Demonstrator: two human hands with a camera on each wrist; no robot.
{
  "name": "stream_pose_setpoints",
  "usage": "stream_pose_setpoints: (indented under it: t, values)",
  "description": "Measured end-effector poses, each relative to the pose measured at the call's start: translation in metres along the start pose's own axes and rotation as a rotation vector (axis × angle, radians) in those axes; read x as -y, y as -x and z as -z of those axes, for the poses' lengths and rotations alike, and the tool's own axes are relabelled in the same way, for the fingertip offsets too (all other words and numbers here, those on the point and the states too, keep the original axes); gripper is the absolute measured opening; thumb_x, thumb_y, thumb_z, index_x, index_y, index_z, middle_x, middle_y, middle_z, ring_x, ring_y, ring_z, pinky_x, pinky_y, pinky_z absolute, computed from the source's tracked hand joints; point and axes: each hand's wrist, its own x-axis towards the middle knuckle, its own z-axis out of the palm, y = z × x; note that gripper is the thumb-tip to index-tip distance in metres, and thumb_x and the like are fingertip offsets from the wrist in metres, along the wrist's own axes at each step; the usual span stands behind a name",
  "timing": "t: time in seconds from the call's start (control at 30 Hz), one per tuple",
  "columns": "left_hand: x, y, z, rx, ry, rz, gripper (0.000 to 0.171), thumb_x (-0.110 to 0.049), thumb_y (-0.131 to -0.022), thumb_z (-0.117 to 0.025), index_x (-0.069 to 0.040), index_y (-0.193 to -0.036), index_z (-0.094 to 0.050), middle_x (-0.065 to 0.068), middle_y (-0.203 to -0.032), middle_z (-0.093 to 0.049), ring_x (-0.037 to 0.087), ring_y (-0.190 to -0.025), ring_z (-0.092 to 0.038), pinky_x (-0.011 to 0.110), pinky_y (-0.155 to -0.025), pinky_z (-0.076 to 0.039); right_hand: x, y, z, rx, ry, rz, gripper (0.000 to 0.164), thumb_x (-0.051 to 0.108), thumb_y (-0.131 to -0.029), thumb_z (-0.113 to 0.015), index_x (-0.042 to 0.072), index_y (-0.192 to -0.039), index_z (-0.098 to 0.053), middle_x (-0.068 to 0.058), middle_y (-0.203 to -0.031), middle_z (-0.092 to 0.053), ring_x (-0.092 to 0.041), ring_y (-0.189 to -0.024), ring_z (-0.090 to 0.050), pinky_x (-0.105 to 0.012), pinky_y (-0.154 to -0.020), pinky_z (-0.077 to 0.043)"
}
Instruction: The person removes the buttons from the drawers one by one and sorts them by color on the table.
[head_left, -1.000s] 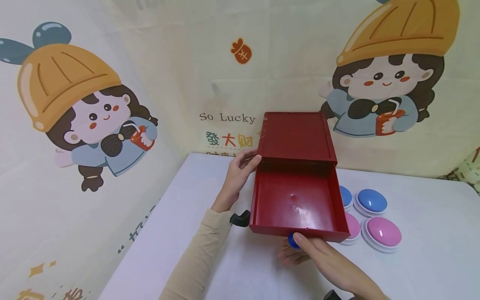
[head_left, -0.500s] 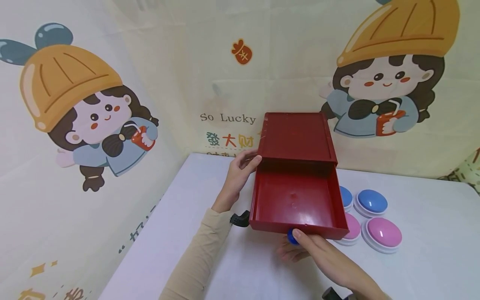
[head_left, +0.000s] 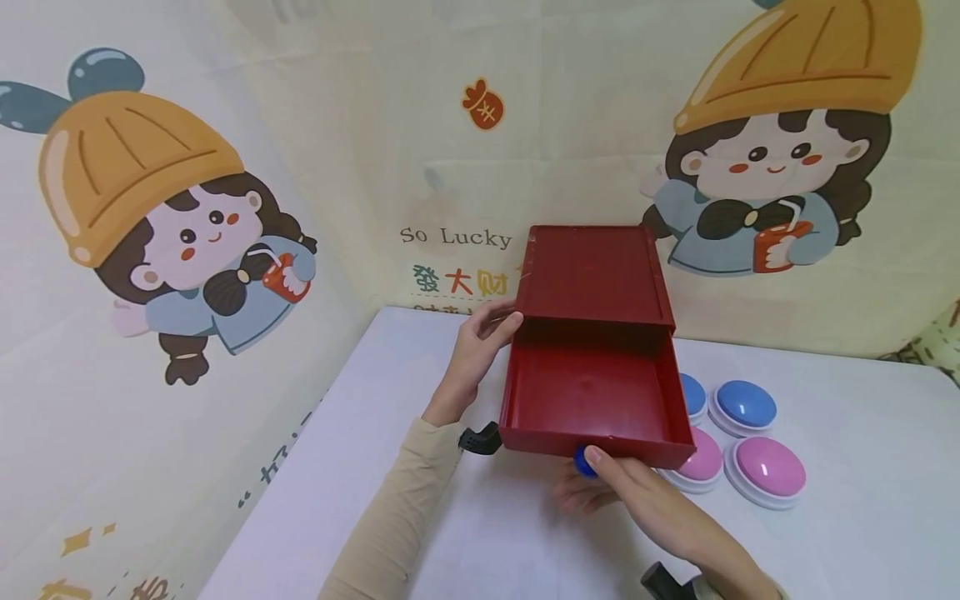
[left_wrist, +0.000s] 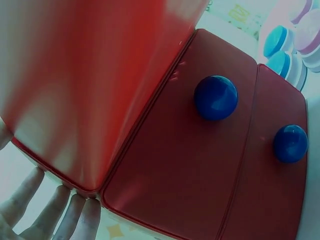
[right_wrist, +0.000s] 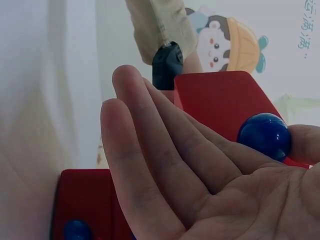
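A red plastic drawer cabinet [head_left: 592, 275] stands against the back wall, its top drawer [head_left: 588, 387] pulled far out and bare inside. My right hand [head_left: 660, 512] pinches the drawer's round blue knob [head_left: 584, 463]; in the right wrist view the knob sits between thumb and index finger, the other fingers extended. My left hand [head_left: 474, 350] rests against the cabinet's left side near the top front corner. Its straight fingers [left_wrist: 60, 207] touch that side in the left wrist view. Below the pulled drawer, two closed red drawer fronts [left_wrist: 170, 160] carry blue knobs [left_wrist: 216, 98].
Right of the cabinet, blue push lights [head_left: 745, 404] and pink push lights [head_left: 768, 467] with white bases lie on the white table [head_left: 862, 517]; the drawer partly covers the nearer pair. A cartoon-printed cloth [head_left: 420, 125] hangs close behind.
The drawer has slid slightly inward, its front edge moving away from me. My right hand has followed with the knob. The left hand stays in place.
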Motion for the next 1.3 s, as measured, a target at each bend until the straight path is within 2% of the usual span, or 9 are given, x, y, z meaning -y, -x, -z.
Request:
stream_pose_setpoints:
  t: [0.6,0.83,0.97,1.3]
  values:
    - [-0.001,0.002,0.000,-0.002,-0.009,0.011,0.043,-0.025,-0.099,-0.061,-0.008,-0.139,-0.053,0.011,-0.136,-0.057,0.023,-0.125,-0.058,0.037,-0.102,-0.051,0.006,-0.007,0.007,0.009,0.025,0.057,0.053,0.040,-0.106,-0.037,-0.002,-0.135,-0.050,-0.017,-0.119,-0.069,-0.035,-0.102,-0.069,-0.037,-0.084,-0.060]
    - [0.028,-0.009,0.004,-0.030,0.003,-0.004,0.043,-0.035,-0.097,-0.064,-0.019,-0.136,-0.057,0.003,-0.134,-0.059,0.017,-0.123,-0.059,0.037,-0.102,-0.052,0.007,-0.010,0.010,0.010,0.045,0.074,0.053,0.040,-0.107,-0.034,-0.002,-0.135,-0.051,-0.016,-0.118,-0.070,-0.031,-0.102,-0.071,-0.035,-0.086,-0.060]
    - [0.027,-0.009,0.004,-0.034,0.004,-0.009,0.040,-0.036,-0.096,-0.065,-0.021,-0.133,-0.058,0.001,-0.132,-0.061,0.016,-0.122,-0.060,0.036,-0.101,-0.052,0.009,-0.012,0.012,-0.001,0.055,0.062,0.054,0.042,-0.106,-0.035,0.000,-0.134,-0.055,-0.016,-0.118,-0.070,-0.027,-0.100,-0.071,-0.039,-0.088,-0.059]
    - [0.025,-0.009,0.003,-0.028,0.011,-0.007,0.041,-0.035,-0.096,-0.065,-0.019,-0.134,-0.058,0.002,-0.133,-0.060,0.017,-0.123,-0.059,0.037,-0.102,-0.052,0.011,-0.015,0.015,-0.019,0.062,0.080,0.055,0.042,-0.106,-0.038,-0.002,-0.134,-0.054,-0.015,-0.118,-0.071,-0.032,-0.102,-0.071,-0.046,-0.091,-0.057]
